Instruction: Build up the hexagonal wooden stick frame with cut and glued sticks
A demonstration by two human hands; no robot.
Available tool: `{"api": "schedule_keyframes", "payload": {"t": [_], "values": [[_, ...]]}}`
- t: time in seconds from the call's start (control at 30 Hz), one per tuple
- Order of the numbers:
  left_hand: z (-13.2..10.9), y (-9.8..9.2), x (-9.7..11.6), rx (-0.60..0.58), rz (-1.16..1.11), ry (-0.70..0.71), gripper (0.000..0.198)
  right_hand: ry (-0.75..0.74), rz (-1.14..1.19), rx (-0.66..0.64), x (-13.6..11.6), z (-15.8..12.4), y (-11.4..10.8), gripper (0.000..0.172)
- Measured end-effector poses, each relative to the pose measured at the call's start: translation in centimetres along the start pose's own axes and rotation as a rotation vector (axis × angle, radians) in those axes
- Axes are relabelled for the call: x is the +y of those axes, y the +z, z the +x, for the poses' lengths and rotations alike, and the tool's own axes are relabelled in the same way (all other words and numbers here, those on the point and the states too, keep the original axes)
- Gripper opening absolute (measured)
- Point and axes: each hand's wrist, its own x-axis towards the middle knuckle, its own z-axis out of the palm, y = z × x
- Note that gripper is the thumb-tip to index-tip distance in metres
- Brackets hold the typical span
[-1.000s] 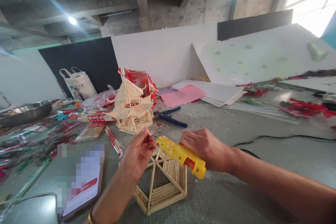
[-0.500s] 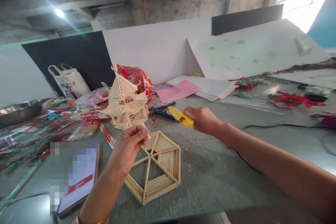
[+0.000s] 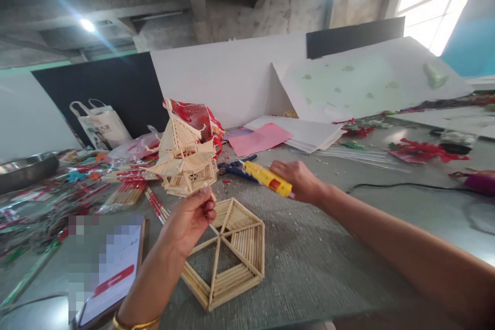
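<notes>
My right hand [image 3: 296,179] is closed around a yellow hot glue gun [image 3: 266,178], whose tip points left. My left hand [image 3: 191,221] pinches a short wooden stick [image 3: 211,195]; most of it is hidden by the fingers. Below both hands, a hexagonal frame [image 3: 253,263] of pale wooden sticks lies flat on the table. Several of its wedges are filled with rows of sticks, while others show open gaps. My left wrist and hand cover its left side. Just beyond the left hand stands a tiered pagoda model [image 3: 185,160] made of similar sticks.
Blue-handled pliers [image 3: 235,169] lie behind the glue gun. A phone [image 3: 114,273] rests at the left, near bundled sticks [image 3: 126,191] and plastic wrapping. Pink paper [image 3: 259,139] and white sheets lie at the back. A black cable [image 3: 402,184] crosses the right side.
The glue gun has turned to show more of its side, its tip shifting slightly left. My left hand has rotated a little, with the stick still pinched. The camera view has shifted slightly.
</notes>
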Motion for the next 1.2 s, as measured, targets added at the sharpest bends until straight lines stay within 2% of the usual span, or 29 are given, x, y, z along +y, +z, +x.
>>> {"api": "schedule_keyframes", "payload": {"t": [0.1,0.23,1.0,1.2], "values": [[0.5,0.1,0.0,0.058,-0.247,-0.049,0.01,-0.144,0.021,0.084,-3.1,0.4,-1.1,0.016],[0.4,0.6,-0.3,0.068,-0.329,-0.033,0.014,-0.226,0.051,0.077,-5.2,0.4,-1.5,0.012],[-0.1,1.3,-0.7,0.109,-0.329,-0.03,0.012,-0.251,0.058,0.035,-5.8,0.7,-1.1,0.015],[0.1,1.0,-0.8,0.064,-0.334,-0.011,0.012,-0.26,0.016,0.022,-5.7,0.5,-0.8,0.017]]}}
